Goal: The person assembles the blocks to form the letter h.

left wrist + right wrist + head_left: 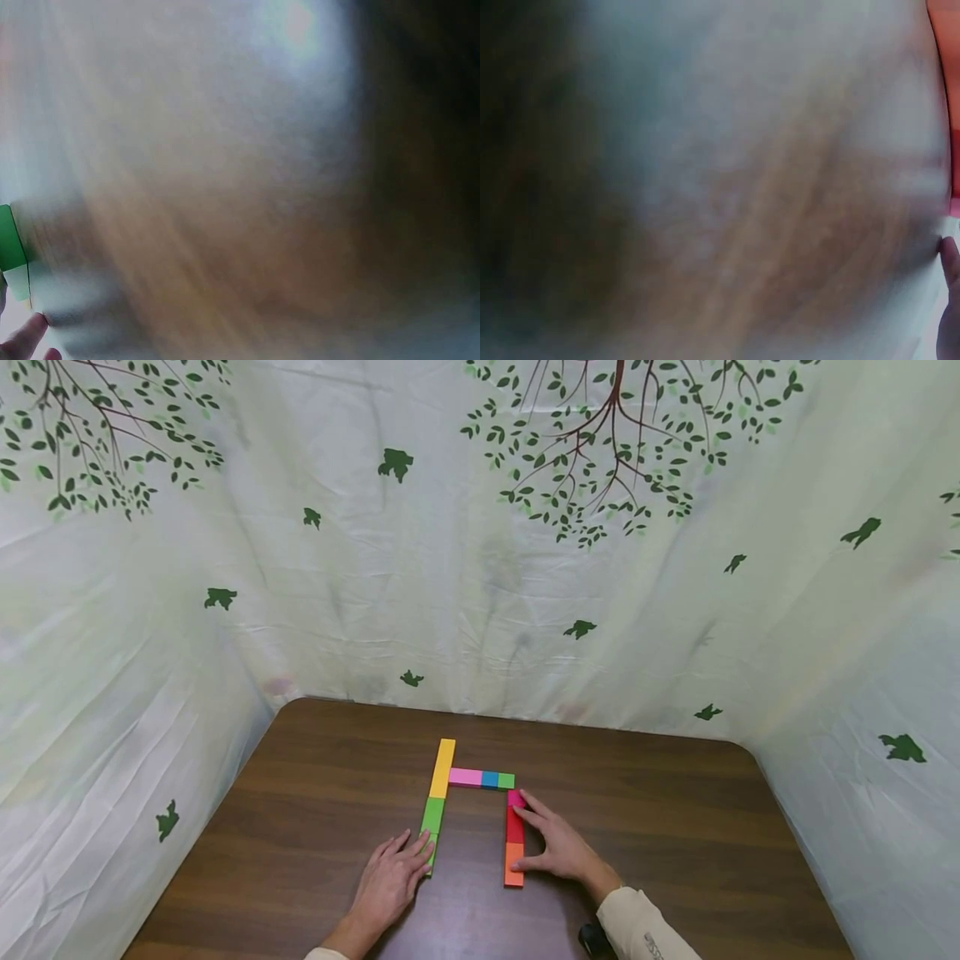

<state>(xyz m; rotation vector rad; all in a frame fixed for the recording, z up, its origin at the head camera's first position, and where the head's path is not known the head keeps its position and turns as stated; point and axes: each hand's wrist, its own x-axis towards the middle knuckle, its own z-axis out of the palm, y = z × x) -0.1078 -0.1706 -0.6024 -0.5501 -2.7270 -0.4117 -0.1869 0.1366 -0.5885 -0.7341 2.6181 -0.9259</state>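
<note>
Coloured blocks lie flat on the brown table (675,827) in an arch shape. The left leg is a yellow block (442,767) above a green block (432,823). Across the top run a pink block (466,777), a blue block (490,779) and a small green block (506,781). The right leg is a magenta block (515,797), a red block (514,826) and an orange block (513,863). My left hand (393,881) lies flat, fingertips touching the green block (11,251). My right hand (555,843) rests with straight fingers against the right leg's outer side, thumb at the orange block (945,67).
A pale sheet (480,568) printed with trees and leaves hangs around the table on three sides, close behind the blocks. Both wrist views are blurred and show mostly the table surface. A dark object (592,939) sits by my right sleeve at the table's near edge.
</note>
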